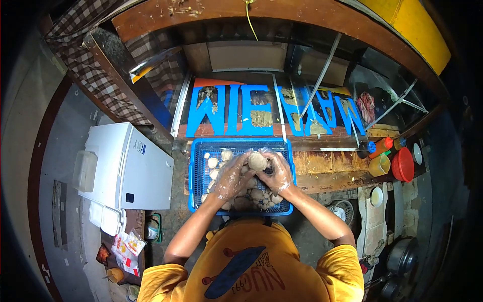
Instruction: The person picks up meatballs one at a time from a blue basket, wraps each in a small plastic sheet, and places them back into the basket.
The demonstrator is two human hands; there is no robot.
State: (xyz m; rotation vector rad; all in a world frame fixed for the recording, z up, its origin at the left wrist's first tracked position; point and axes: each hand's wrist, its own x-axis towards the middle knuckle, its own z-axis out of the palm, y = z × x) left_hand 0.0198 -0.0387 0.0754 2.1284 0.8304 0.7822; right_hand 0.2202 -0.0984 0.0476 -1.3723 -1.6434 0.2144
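A big grey meatball [258, 161] is held up between my two hands, above a blue plastic basket [192, 176]. My left hand [232, 178], in a thin clear plastic glove, cups its left side. Fingers of my right hand [278, 173], gloved too, curl round its right side. Under and beside the hands, smaller meatballs [264, 197] of several sizes lie in the basket's lower right. Paler whitish pieces [213, 162] lie along its left part. My hands and wrists hide the middle of the basket.
A wooden counter [322, 163] runs right of the basket, with an orange-capped bottle [384, 145], a yellow container [379, 165] and a red bowl [402, 163] at its end. Glass with blue lettering [226, 110] stands behind. At the left is a white chest freezer [146, 171].
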